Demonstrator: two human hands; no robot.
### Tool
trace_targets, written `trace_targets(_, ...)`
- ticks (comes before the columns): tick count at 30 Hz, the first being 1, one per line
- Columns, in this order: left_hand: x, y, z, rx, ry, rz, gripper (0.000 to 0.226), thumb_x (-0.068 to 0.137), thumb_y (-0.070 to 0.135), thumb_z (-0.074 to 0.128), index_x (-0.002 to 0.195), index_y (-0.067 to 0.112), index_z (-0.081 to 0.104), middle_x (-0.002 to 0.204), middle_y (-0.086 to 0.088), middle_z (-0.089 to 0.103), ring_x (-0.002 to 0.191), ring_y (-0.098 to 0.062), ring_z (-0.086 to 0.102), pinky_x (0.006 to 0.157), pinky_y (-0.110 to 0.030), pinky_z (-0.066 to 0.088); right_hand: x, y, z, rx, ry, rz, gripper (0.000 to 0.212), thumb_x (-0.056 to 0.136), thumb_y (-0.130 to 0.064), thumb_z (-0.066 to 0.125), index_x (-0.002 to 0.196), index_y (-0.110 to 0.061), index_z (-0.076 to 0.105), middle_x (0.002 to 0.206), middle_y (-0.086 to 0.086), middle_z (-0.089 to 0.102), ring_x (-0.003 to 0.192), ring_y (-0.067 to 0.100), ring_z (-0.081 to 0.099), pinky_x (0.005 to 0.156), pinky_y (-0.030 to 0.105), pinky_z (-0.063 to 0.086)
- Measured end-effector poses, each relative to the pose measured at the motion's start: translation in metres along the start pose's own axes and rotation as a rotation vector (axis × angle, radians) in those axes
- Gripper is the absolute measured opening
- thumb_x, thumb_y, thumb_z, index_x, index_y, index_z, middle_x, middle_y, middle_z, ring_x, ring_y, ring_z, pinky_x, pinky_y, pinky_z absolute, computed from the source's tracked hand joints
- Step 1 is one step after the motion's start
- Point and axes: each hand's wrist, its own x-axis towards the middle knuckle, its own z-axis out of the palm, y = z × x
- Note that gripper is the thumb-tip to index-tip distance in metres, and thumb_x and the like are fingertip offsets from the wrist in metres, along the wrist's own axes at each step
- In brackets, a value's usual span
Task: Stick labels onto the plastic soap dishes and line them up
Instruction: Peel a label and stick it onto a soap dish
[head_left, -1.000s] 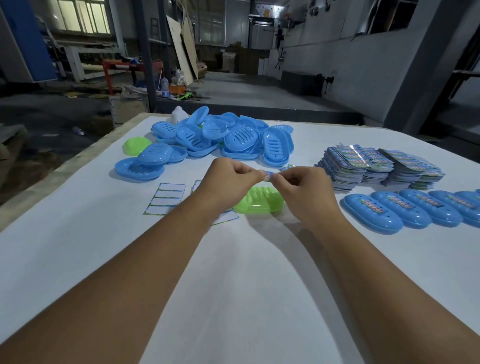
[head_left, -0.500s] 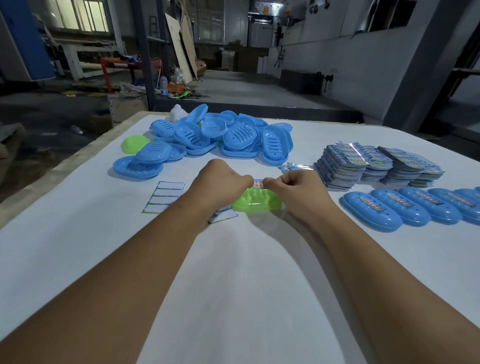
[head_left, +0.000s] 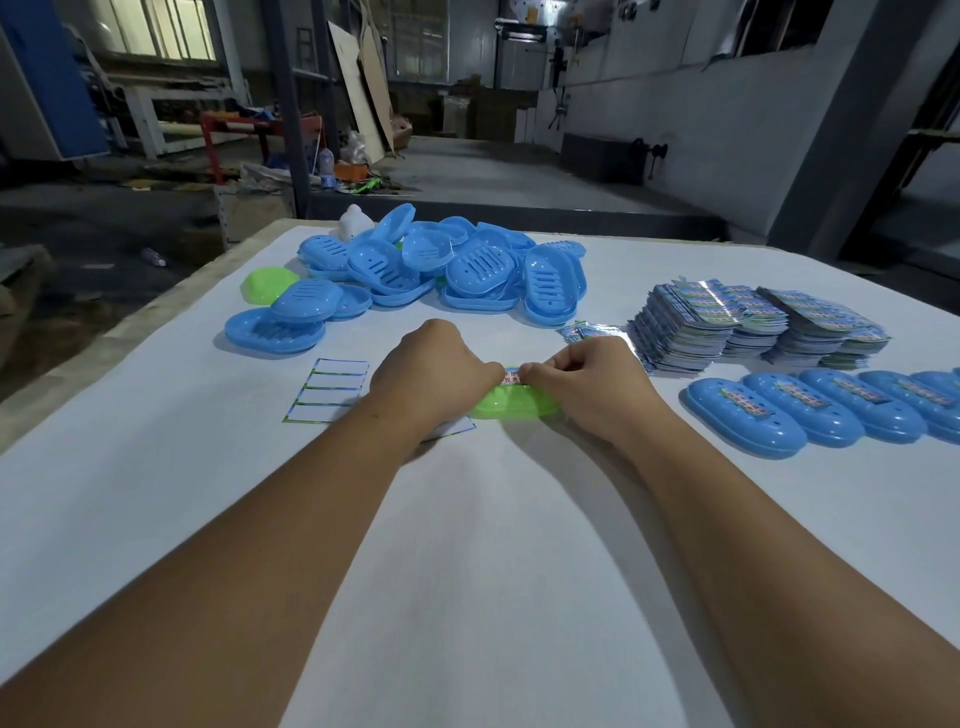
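Your left hand (head_left: 434, 371) and right hand (head_left: 587, 382) meet over the green soap dish (head_left: 511, 405), which lies upside down on the white surface (head_left: 467, 571) straight ahead of you. Both hands have their fingers curled, and each grip pinches one end of a label (head_left: 511, 376) held right at the top of the green dish; whether the label already touches the plastic cannot be told. Red characters show on the strip between your fingertips.

Just left of your left hand lies a peeled backing sheet (head_left: 330, 389) with empty white rectangles, and a second sheet (head_left: 457, 428) peeks from under your left wrist. Beyond your hands sits a loose pile of blue soap dishes (head_left: 457, 270), with another green dish (head_left: 267, 283) at its left edge. To the right, stacks of label sheets (head_left: 753, 325) stand near the far side, with a few loose sheets (head_left: 584, 331) beside them. In front of the stacks, a row of labelled blue dishes (head_left: 831, 410) lies upside down, side by side, running off the right edge.
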Motion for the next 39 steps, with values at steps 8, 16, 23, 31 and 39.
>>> trace_targets(8,0.002,0.004,0.003,0.208,0.037,0.022,0.034,0.08,0.047,0.064,0.094,0.017,0.071,0.086,-0.004,0.07,0.083,-0.024,0.063,0.064,-0.031,0.045,-0.001,-0.007,0.002,-0.099,0.028,0.031,0.028,0.075,-0.04,0.08,0.059,-0.02,0.068,0.048,-0.014,0.06,0.049,0.001,0.054,0.056,0.027,0.044)
trace_targets(16,0.004,0.015,0.009,0.585,0.174,0.148,0.033,0.088,0.055,0.054,0.087,0.022,0.058,0.078,-0.001,0.054,0.075,-0.025,0.054,0.063,-0.032,0.04,-0.008,-0.026,0.004,-0.527,0.169,-0.043,0.029,0.079,-0.05,0.07,0.069,-0.023,0.068,0.068,-0.005,0.061,0.069,0.021,0.06,0.053,0.027,0.037)
trace_targets(23,-0.002,0.021,0.009,0.758,0.226,0.238,0.031,0.095,0.051,0.051,0.087,0.022,0.049,0.068,-0.001,0.039,0.069,-0.021,0.048,0.052,-0.031,0.031,-0.008,-0.032,0.001,-0.753,0.148,-0.04,0.046,0.085,-0.063,0.059,0.106,-0.023,0.067,0.1,0.002,0.062,0.091,0.028,0.061,0.068,0.033,0.038)
trace_targets(31,0.002,0.012,0.007,0.645,0.217,0.147,0.031,0.102,0.042,0.04,0.112,0.018,0.056,0.084,-0.004,0.047,0.078,-0.026,0.051,0.063,-0.036,0.039,-0.013,-0.027,0.005,-0.425,-0.038,-0.324,0.042,0.098,-0.027,0.055,0.14,-0.025,0.056,0.145,-0.002,0.053,0.133,0.023,0.048,0.109,0.041,0.039)
trace_targets(39,0.009,0.002,0.006,0.525,0.247,0.085,0.027,0.103,0.038,0.036,0.12,0.021,0.05,0.096,-0.005,0.064,0.079,-0.026,0.053,0.064,-0.037,0.038,-0.023,-0.014,0.001,-0.685,-0.161,-0.241,0.051,0.102,-0.046,0.04,0.151,-0.037,0.037,0.147,0.003,0.049,0.135,0.036,0.039,0.106,0.05,0.035)
